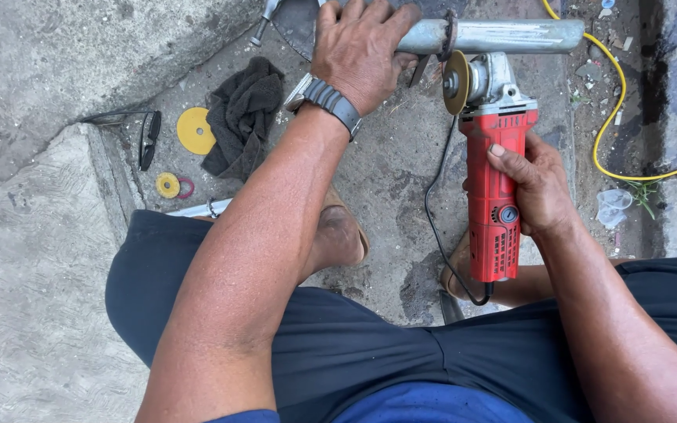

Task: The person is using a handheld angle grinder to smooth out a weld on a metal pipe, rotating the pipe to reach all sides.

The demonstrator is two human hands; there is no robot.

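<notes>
left hand [362,48] clamped over a grey metal pipe [503,36], fingers wrapped around it, pinning it where it lies across the concrete floor [41,258] at the top of the view. dark watch [329,102] strapped on that wrist. right hand [538,188] gripping the body of a red angle grinder [494,196], thumb laid along its left side. grinder pointing away from the body, its yellow-brown disc [456,82] standing on edge just below the pipe, close to a rusty ring on it; touching or not, cannot tell. black cord [432,211] looping down from the grinder's tail toward the lap. off to the left on the floor: a dark rag [240,117], a large yellow disc [195,130] just beside it, a smaller yellow disc [168,185] with a red ring, and dark glasses [149,137]. yellow cable [613,102] curving along the right side, near a crumpled clear plastic cup [613,207]. seated low, knees apart in dark shorts, sandalled feet between them.
</notes>
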